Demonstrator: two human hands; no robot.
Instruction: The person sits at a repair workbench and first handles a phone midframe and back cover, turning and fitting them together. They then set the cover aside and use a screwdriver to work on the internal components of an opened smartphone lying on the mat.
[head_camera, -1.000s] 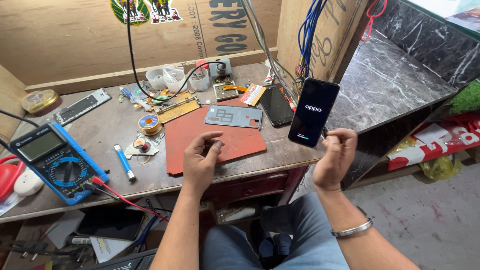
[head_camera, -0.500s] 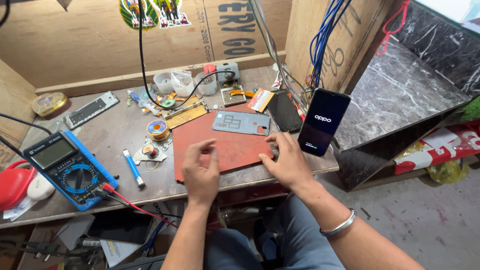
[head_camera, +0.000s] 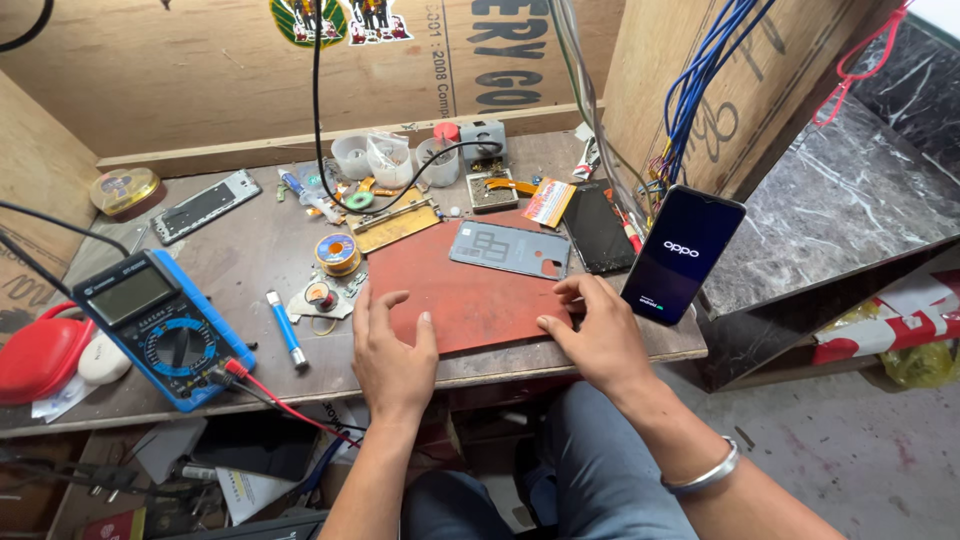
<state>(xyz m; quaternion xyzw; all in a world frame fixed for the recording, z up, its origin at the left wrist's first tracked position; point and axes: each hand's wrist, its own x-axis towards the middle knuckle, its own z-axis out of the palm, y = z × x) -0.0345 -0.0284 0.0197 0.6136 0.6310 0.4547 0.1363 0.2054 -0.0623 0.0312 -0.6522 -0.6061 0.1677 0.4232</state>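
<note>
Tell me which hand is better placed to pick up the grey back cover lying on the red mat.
Right. The right hand rests at the red mat edge just below the grey back cover; the left hand lies farther off, at the mat's left side.

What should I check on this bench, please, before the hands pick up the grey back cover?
1. Hands free: left hand and right hand rest flat on the red mat, holding nothing: ok.
2. Back cover reachable: lies flat on the mat's far part, nothing on it: ok.
3. Phone stable: leans upright at the table edge, screen lit: not ok.
4. Multimeter leads clear of the mat: ok.
5. Dark panel beside the cover intact: cannot tell.
</note>
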